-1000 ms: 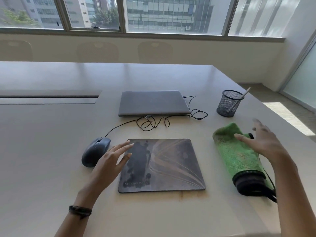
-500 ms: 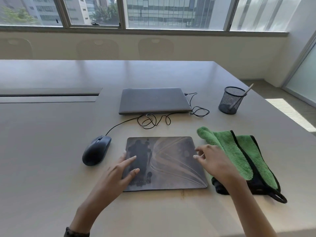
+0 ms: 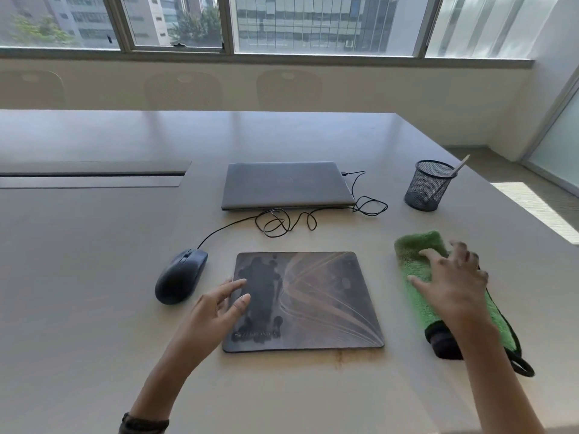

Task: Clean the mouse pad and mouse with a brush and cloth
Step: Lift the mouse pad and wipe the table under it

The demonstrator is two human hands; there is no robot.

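Mouse pad vacated by right hand, now spread flat over cloth to pad's right | left hand laid straight-fingered on pad's left edge | mouse left of pad, untouched | wiping judged unstarted

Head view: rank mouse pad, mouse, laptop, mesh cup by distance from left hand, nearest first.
1. Mouse pad: left edge under fingertips of the left hand.
2. Mouse: just left of the hand.
3. Laptop: behind the pad, centre.
4. Mesh cup: back right.
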